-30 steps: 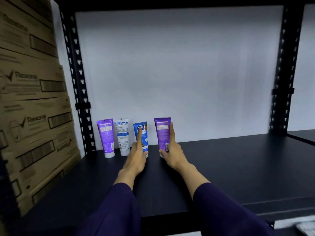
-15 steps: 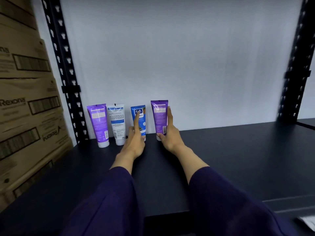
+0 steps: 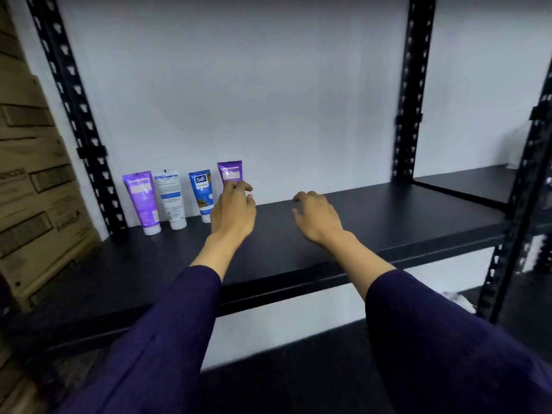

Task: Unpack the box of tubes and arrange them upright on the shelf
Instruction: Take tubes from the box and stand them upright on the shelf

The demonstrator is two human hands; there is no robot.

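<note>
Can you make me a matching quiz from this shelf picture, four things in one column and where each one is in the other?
Things:
1. white tube
2. blue tube
3. right hand
4. boxes

Places:
A. stacked at the shelf's left end
B. over bare shelf, away from the tubes
C. second in the row from the left
D. third in the row from the left

Pairs: 1-C, 2-D, 3-B, 4-A
</note>
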